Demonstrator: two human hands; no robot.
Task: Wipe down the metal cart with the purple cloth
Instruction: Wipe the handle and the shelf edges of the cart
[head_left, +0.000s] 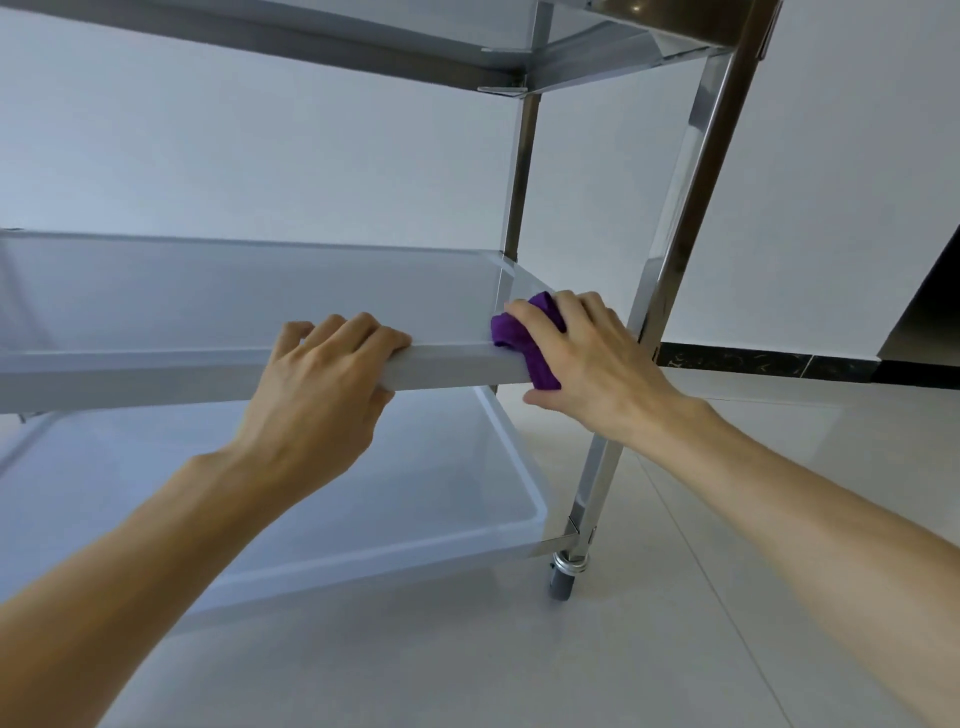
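Right hand (582, 358) gripped bunched purple cloth (524, 338) on front rim, middle shelf of steel three-tier cart (670, 260) | left hand (317, 384) clasped same rim | risk: wheeled cart rolling under push.

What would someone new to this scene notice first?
The purple cloth stands out, gripped by the right hand over the front rim of the metal cart's middle shelf, near its right corner. The left hand grips the same rim further left.
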